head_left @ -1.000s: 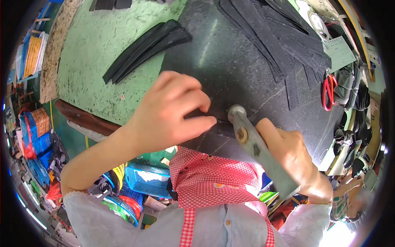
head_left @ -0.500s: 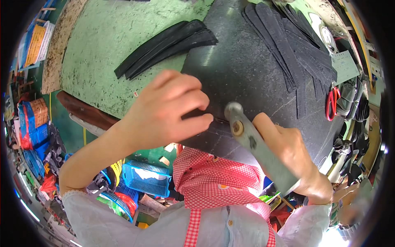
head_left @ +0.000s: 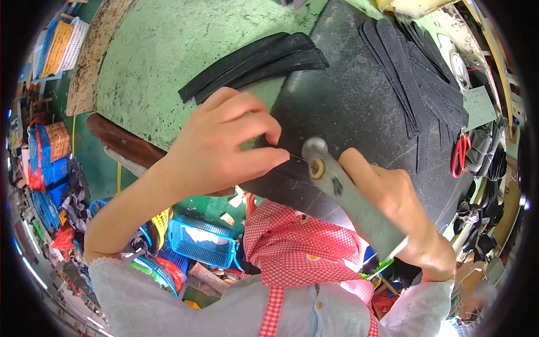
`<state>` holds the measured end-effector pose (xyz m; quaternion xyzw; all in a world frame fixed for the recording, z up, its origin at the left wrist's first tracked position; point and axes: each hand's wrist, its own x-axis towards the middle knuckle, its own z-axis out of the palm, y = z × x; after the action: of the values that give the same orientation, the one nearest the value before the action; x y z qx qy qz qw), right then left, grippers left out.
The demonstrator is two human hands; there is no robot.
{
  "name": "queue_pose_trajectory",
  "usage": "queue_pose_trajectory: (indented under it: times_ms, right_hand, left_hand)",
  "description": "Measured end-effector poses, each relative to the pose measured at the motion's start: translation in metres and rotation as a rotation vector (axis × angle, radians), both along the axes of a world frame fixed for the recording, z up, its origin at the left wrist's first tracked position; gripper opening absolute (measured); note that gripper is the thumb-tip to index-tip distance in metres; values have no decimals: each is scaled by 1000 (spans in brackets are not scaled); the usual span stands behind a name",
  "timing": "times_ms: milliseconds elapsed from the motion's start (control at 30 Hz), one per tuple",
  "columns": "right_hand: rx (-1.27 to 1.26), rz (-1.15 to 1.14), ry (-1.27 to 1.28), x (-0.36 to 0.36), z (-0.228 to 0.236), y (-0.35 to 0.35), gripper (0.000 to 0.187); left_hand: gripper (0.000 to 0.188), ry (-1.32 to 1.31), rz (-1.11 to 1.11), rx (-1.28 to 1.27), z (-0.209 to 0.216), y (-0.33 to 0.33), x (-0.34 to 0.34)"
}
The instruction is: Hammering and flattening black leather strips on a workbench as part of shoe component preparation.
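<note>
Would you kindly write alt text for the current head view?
A person's right hand grips a hammer-like tool above a dark slab, with the left hand, fingers curled, near its rounded end. Black strips lie beyond in two groups; red-handled scissors lie at right.

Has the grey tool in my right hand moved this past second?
Yes, the grey tool has shifted left, its rounded end now nearer the black strip bundle on the green table.
</note>
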<state>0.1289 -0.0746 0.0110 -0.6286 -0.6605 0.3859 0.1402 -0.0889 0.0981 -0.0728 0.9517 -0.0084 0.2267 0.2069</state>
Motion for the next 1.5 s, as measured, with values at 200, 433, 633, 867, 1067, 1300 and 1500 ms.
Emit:
queue_pose_trajectory:
  times_ms: [200,433,633,867,1067,1300,1500]
  right_hand:
    - [-16,26,-26,-8,-1,9,18]
    - [-2,2,-25,-20,-6,15,19]
    - [111,-47,62,-19,-9,24,15]
    - [63,-218,162,-6,-6,10,13]
    - [-47,-179,107,18,24,-39,13]
    - [-145,-135,13,10,5,-82,17]
    - [-118,-191,113,21,0,-84,17]
  left_hand:
    - [33,25,48,-72,3,14,-3]
    - [30,-49,110,-24,-2,9,-15]
    - [25,-64,235,-93,-7,-11,-28]
    - [27,-41,367,-28,-7,-31,-23]
    - [29,-95,129,-97,-10,-28,36]
    - [37,11,15,-151,-1,-45,75]
    - [34,8,69,-175,-8,-58,69]
